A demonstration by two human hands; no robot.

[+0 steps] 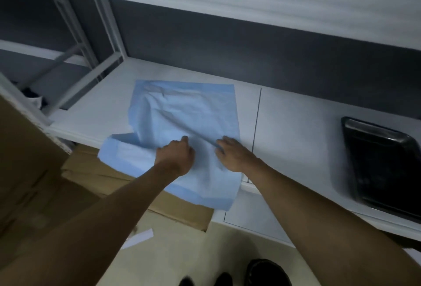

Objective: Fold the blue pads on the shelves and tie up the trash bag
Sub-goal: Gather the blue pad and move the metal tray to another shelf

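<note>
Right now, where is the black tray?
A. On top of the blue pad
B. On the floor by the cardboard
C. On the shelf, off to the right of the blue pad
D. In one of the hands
C: the black tray sits on the white shelf, well to the right of the blue pad and apart from it, while the left hand and right hand are both on the pad.
</note>
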